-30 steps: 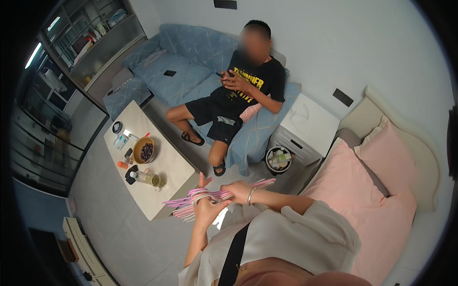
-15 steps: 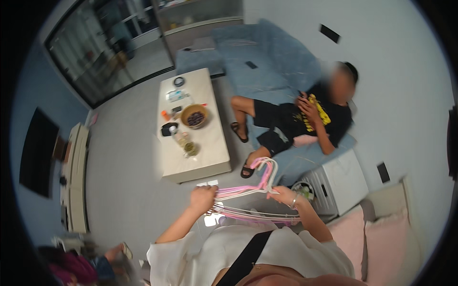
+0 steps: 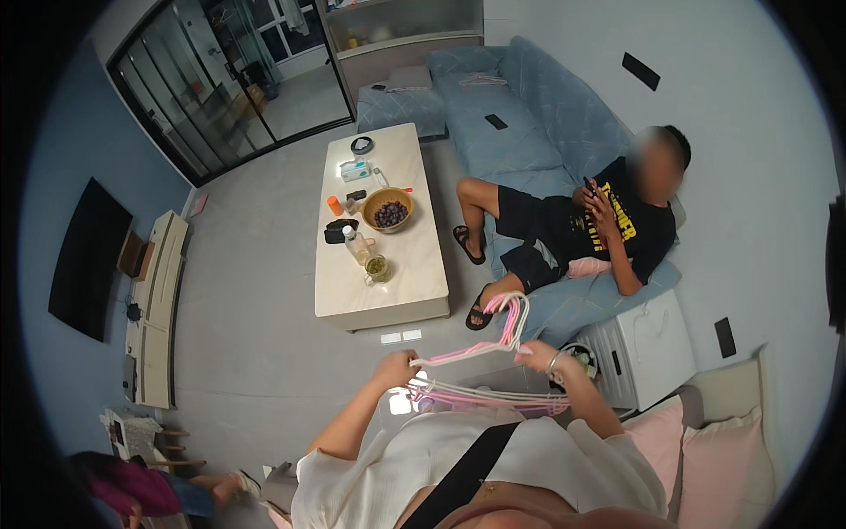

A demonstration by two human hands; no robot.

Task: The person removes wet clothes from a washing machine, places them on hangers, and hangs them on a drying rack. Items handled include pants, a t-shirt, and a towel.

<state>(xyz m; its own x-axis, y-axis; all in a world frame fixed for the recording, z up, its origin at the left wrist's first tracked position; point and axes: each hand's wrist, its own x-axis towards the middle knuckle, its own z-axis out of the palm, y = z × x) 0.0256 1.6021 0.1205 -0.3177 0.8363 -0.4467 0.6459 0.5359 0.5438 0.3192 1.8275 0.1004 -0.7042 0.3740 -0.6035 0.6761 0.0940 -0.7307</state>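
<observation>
Two hands, one bundle of hangers [image 3: 480, 388] — that much is the same as half a second ago, but the view has steadied and swung a little, so the table [image 3: 414, 282] now sits straight ahead of me rather than off to the left. The bundle has also opened: a second ago it lay flat and bunched between my palms, now the hooks [image 3: 511, 313] stand up and the top hangers lift away from the lower stack. I judge I am peeling one group off the rest.

My right hand [image 3: 539, 357] is closed on the necks just under the hooks; my left hand [image 3: 398, 363] pinches the far ends of the upper hangers, fingers narrow.

Around me, biggest first: the blue sofa [image 3: 529, 115] with a person sitting on it, feet near the table's corner; the table itself; a white cabinet [image 3: 648, 353] just beside my right arm; pink pillows [image 3: 731, 450] at lower right; a bowl [image 3: 388, 210] and bottle [image 3: 357, 247] on the table.

Nothing blocks my hands — only the hangers themselves, tangled where they overlap.
</observation>
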